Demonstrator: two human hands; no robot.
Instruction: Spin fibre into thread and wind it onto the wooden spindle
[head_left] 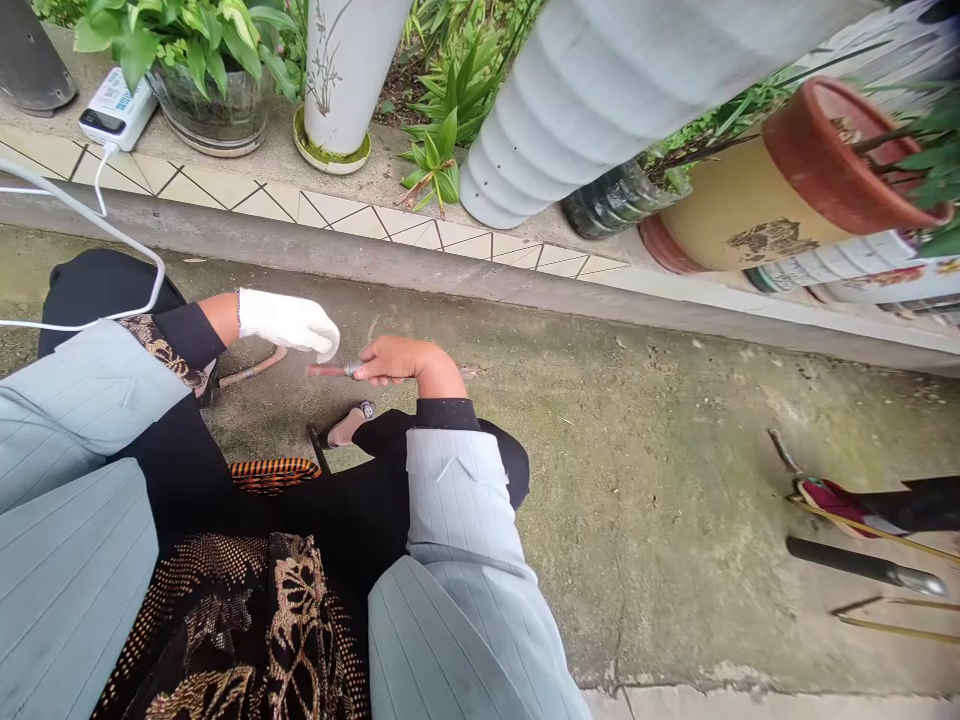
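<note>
Right hand (394, 358) on a reddish-brown stick (324, 370), concrete floor (600, 450) below

We see its fingers wrapped closed round the stick, one end jutting leftward past a grey coil (352, 369) just beside the fist; we note the white-gloved left hand (289, 322) near that end, fingers bent inward, though we cannot tell whether it grips anything; a second, curved stick (251, 372) shows just below that hand

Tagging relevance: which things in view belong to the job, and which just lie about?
Likely the job's:
- thin reddish-brown stick with grey coil, in right hand
- white fabric glove on left hand

Likely just about:
- long black rod, silvery end
- round tan flowerpot
</note>
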